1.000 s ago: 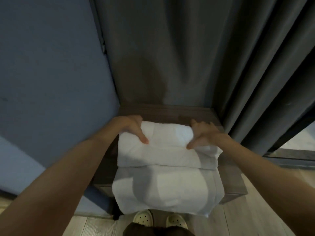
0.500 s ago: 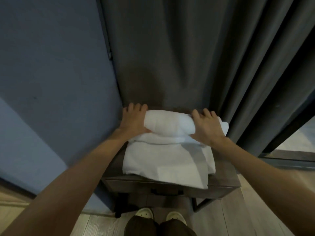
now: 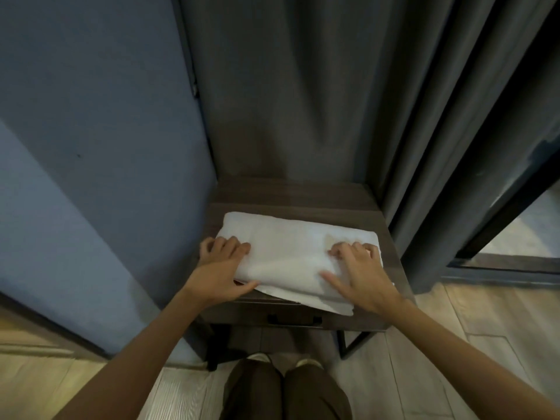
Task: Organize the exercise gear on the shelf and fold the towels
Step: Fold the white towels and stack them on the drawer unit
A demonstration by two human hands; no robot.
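at the far left a blue wall [image 3: 91, 147] runs down to a pale wooden floor [image 3: 45, 374]. beside it the left arm reaches forward, and the left hand [image 3: 222, 268] holds the left end of a white towel [image 3: 291, 256]: its fingers are curled over the top of the cloth at the edge, while the thumb lies along the near side, tucked under the upper fold. the towel is folded into a flat oblong and lies across the top of a small dark wooden table [image 3: 297, 195]. its far edge is well short of the table's back, and its near right corner reaches the front edge. a lower layer of the cloth sticks out under the upper one on the near side. a dark drawer handle [image 3: 294, 319] shows on the table's front, and below it are brown trousers [image 3: 288, 395] and the toes of pale shoes [image 3: 306, 362]. the right hand [image 3: 360, 274] rests on the right part of the towel, fingers bent with their tips pressing down on the cloth close to its right edge, and the thumb stretched out flat toward the middle; whether these fingers pinch a fold cannot be told. behind the table and along its right side hangs a grey curtain [image 3: 303, 86] in heavy folds, and at the far right stands a dark frame [image 3: 500, 225].
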